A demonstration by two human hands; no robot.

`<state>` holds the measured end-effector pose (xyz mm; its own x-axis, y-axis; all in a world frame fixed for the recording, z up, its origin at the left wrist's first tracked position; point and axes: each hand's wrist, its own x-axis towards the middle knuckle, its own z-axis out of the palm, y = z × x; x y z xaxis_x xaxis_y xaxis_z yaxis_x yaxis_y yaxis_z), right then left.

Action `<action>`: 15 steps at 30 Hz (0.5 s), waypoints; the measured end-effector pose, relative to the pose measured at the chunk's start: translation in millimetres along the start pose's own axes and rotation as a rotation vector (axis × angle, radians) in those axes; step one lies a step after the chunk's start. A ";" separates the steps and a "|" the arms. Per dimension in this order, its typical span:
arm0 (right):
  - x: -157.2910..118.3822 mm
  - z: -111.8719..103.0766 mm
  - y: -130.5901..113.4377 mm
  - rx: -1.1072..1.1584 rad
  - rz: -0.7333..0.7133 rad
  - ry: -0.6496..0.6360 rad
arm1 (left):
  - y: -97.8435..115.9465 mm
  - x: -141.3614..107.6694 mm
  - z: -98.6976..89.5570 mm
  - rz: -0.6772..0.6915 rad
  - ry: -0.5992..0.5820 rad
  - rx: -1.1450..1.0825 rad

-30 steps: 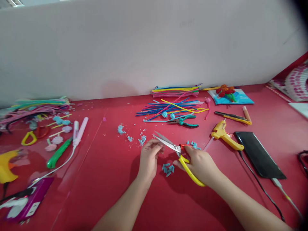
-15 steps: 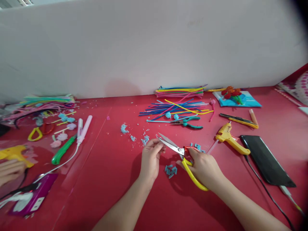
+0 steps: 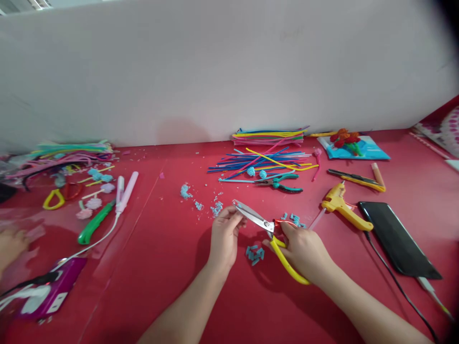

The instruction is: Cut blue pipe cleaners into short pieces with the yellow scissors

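My right hand (image 3: 307, 247) grips a pair of scissors (image 3: 253, 216) with one yellow and one red handle. Its blades point up and left, nearly closed, with their tips at the fingers of my left hand (image 3: 224, 235). Those left fingers are pinched together; whatever lies between them is too small to make out. Below the blades lies a small heap of short blue cut pieces (image 3: 255, 255). More blue pieces (image 3: 295, 220) lie behind my right hand. Fluffy light-blue trimmings (image 3: 216, 209) are scattered just beyond my left fingertips.
Beyond my hands lie pipe cleaners (image 3: 236, 162), two blue fluffy balls and teal-handled pliers (image 3: 284, 183). At right are a yellow glue gun (image 3: 344, 208) and a black phone (image 3: 398, 239). At left are a green cutter (image 3: 95, 224), a purple box (image 3: 66, 286) and another person's hand (image 3: 12, 246).
The scissor blades have come closer together at my left fingertips. At the far left, the other person's hand has shifted and the yellow glue gun there has left the view.
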<state>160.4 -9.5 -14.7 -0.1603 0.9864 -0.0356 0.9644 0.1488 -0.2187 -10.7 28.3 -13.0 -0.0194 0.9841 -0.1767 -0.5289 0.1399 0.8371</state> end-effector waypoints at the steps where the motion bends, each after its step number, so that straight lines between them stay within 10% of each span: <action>1: 0.0 0.3 0.1 0.001 -0.003 0.004 | 0.1 0.0 -0.1 -0.003 0.002 0.000; 15: 0.1 -2.3 -0.3 0.000 0.005 -0.011 | 1.7 -0.6 0.5 -0.033 0.038 0.037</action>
<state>160.5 -9.4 -12.3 -0.1579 0.9863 -0.0476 0.9652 0.1440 -0.2182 -11.2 28.1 -11.2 -0.0351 0.9741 -0.2235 -0.4978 0.1769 0.8490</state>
